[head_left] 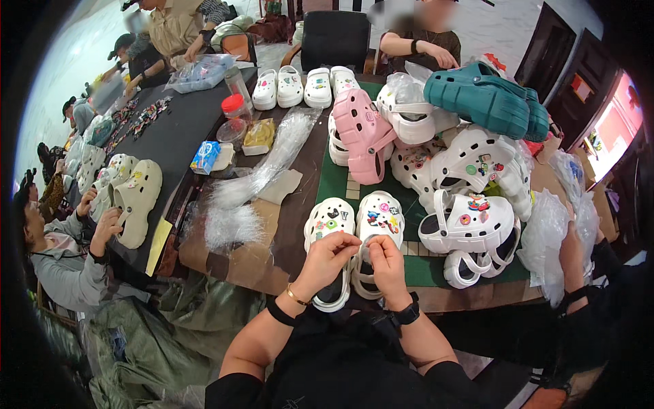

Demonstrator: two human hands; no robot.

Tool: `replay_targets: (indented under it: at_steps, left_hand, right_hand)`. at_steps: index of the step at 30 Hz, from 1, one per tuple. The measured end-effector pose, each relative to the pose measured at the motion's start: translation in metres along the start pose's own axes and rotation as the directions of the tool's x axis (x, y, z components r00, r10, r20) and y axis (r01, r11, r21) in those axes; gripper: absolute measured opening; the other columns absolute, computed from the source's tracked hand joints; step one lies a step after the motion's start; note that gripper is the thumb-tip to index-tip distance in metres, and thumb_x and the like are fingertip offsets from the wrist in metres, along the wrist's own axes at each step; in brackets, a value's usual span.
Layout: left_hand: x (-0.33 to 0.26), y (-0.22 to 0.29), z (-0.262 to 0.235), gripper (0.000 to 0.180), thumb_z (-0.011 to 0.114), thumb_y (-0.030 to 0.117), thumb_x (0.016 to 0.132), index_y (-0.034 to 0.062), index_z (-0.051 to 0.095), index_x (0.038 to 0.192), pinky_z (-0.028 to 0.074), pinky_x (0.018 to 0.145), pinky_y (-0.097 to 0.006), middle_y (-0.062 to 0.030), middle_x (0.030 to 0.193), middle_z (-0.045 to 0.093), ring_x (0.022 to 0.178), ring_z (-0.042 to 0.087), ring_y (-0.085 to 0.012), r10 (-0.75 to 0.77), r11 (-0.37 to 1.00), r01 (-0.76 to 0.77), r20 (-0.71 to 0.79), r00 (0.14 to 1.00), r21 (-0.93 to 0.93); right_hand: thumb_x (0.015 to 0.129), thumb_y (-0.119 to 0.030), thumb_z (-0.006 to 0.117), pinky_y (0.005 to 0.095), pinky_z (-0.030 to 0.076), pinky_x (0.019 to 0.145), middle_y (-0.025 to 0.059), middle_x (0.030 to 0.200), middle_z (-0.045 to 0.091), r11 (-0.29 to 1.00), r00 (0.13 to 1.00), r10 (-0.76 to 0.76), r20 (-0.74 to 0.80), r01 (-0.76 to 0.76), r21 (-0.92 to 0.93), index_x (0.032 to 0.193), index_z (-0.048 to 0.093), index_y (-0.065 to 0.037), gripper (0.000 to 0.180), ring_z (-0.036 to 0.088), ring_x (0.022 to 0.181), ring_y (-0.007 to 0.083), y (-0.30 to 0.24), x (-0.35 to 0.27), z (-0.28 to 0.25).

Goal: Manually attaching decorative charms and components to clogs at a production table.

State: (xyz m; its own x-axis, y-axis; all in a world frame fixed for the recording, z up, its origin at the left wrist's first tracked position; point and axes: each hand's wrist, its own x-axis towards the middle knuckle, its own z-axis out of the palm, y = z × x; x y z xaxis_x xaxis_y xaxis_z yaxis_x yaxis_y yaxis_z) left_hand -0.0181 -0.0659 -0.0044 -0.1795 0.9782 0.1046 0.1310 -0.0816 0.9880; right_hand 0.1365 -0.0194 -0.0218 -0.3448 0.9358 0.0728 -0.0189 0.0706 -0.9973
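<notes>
Two white clogs lie side by side in front of me, the left clog [328, 213] and the right clog [379, 204], both with colourful charms on their toes. Over their heel ends, my left hand [328, 259] is closed in a pinch, thumb against fingers. Close beside it, my right hand [385, 266] pinches as well, its fingertips nearly meeting the left ones. Whatever sits between the fingertips is too small to make out. My hands partly cover the clogs' openings and straps.
To the right, white clogs [470, 228] are heaped with a pink clog [361, 129] and teal clogs [477, 95]. Thin clear plastic strands [262, 174] lie left of centre, near a red-lidded jar [234, 107] and a blue box [204, 158]. A co-worker at left handles a beige clog [139, 198].
</notes>
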Motion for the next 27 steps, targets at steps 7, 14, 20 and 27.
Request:
replay_targets:
  at_steps: [7, 14, 20, 27]
  left_hand:
    - [0.0002, 0.0, 0.0005, 0.012, 0.065, 0.001, 0.086, -0.0025, 0.065, 0.097, 0.051, 0.072, -0.023, -0.004, 0.088, 0.067, 0.079, 0.061, -0.0084, 0.013, 0.999, -0.014, 0.013, 1.0, 0.051]
    - [0.0003, 0.0007, 0.0019, 0.019, 0.065, 0.0, 0.085, -0.0012, 0.064, 0.104, 0.051, 0.071, -0.022, -0.0044, 0.085, 0.067, 0.077, 0.062, -0.008, 0.026, 0.999, -0.027, 0.02, 0.999, 0.032]
    - [0.0002, 0.0015, 0.0002, 0.028, 0.064, -0.001, 0.084, 0.0001, 0.061, 0.112, 0.051, 0.071, -0.022, -0.0044, 0.085, 0.067, 0.077, 0.062, -0.0077, 0.014, 1.0, -0.015, 0.042, 0.999, 0.026]
    - [-0.0002, 0.0023, 0.0004, 0.028, 0.064, -0.002, 0.084, 0.0004, 0.061, 0.112, 0.051, 0.071, -0.022, -0.0047, 0.085, 0.067, 0.077, 0.063, -0.0084, 0.016, 0.999, -0.017, 0.044, 0.999, 0.037]
  right_hand:
    - [0.095, -0.015, 0.052, 0.0225, 0.041, 0.065, -0.001, 0.078, 0.054, 0.999, 0.999, -0.034, -0.01, 0.034, -0.003, 0.094, 0.058, -0.001, 0.015, 0.047, 0.071, 0.0067, 0.0048, 0.0004, -0.0012]
    - [0.095, -0.015, 0.053, 0.0224, 0.04, 0.061, -0.0017, 0.075, 0.053, 0.999, 0.999, -0.047, -0.007, 0.047, -0.013, 0.093, 0.058, -0.001, 0.015, 0.045, 0.068, 0.0059, 0.0019, 0.0003, -0.0003]
    - [0.094, -0.014, 0.054, 0.0226, 0.038, 0.058, -0.0016, 0.071, 0.052, 0.999, 0.999, -0.043, -0.009, 0.042, -0.025, 0.091, 0.058, -0.001, 0.015, 0.044, 0.064, 0.0054, 0.0033, 0.0022, 0.0002]
    - [0.094, -0.014, 0.054, 0.0226, 0.038, 0.057, -0.002, 0.07, 0.052, 0.996, 0.997, -0.078, 0.007, 0.078, -0.05, 0.089, 0.058, -0.001, 0.015, 0.043, 0.063, 0.0054, 0.0077, 0.003, -0.0009]
